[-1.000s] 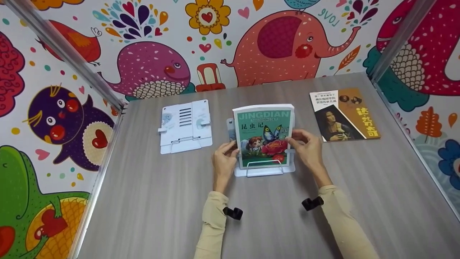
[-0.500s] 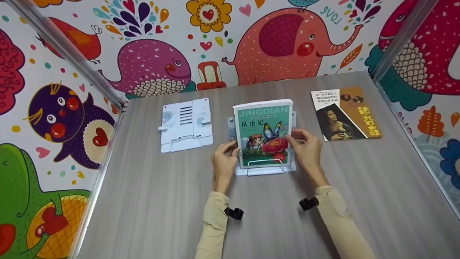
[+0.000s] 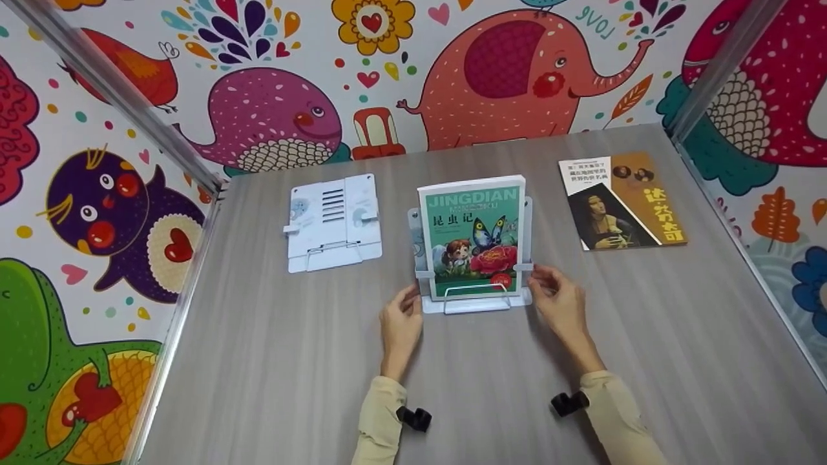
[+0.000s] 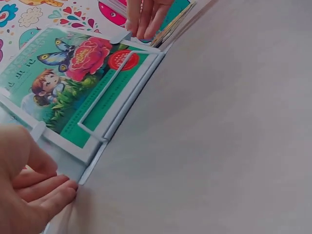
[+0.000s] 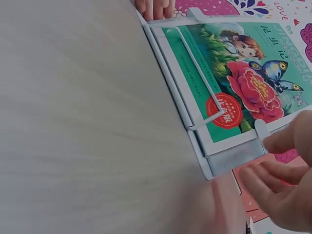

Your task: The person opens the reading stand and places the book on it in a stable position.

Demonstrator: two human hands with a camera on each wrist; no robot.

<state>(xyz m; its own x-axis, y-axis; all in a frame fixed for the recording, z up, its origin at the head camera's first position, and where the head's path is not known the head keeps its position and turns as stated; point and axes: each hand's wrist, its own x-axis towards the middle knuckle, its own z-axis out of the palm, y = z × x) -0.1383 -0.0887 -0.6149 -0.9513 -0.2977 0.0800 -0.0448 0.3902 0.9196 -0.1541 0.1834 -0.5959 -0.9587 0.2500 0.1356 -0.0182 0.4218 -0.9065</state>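
Green book point(image 3: 473, 236) upright on stand point(image 3: 476, 305)

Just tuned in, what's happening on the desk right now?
A person has a green picture book with a butterfly cover propped on a white plastic book stand mid-table. The left hand and right hand sit at the stand's lower corners, fingers relaxed. A second white stand lies folded flat to the left; an orange and black art book lies to the right.
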